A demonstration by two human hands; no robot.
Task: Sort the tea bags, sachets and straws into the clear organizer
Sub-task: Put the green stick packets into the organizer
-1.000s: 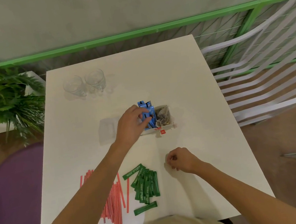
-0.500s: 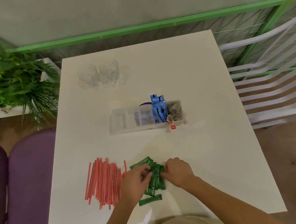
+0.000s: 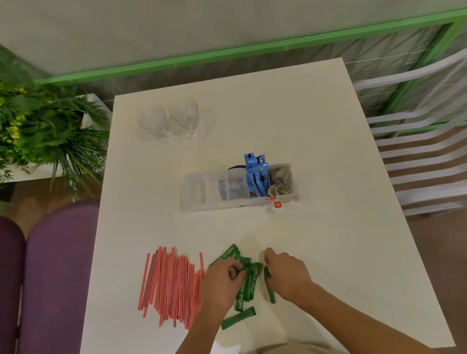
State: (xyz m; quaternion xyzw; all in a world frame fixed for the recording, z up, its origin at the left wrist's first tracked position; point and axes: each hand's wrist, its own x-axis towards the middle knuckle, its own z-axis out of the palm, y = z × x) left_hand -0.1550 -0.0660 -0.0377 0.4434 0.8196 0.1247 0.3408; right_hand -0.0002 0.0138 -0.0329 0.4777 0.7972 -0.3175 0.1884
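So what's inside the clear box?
Blue sachets stand in the clear organizer, with tea bags in its right end compartment. A red tag hangs outside. The hazy walls hide what the left compartments hold.

Clear organizer (image 3: pixel 198 193) sits mid-counter. Blue sachets (image 3: pixel 257 179) stand upright in one compartment, with tea bags (image 3: pixel 280 179) in the rightmost one beside them. Red straws (image 3: pixel 171 286) lie fanned toward the near-left corner, and green sachets (image 3: pixel 249 281) are heaped just beside them.
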